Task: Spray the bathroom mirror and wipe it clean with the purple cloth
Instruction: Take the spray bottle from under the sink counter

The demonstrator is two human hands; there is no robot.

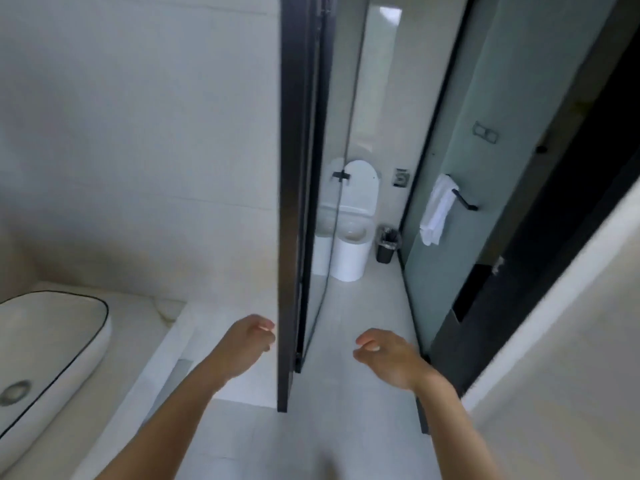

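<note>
Both my hands are held out in front of me above the pale floor, and neither holds anything. My left hand [246, 344] hangs with loosely curled fingers just left of a black door frame [289, 202]. My right hand [388, 358] hangs the same way to the right of that frame. No spray bottle, purple cloth or mirror shows in the view. The picture is blurred.
A white oval basin [52, 337] sits on a pale counter at the lower left. Past a glass panel [332, 168] stand a white toilet [353, 220] and a small black bin [387, 245]. A white towel [438, 209] hangs on a black bar at the right.
</note>
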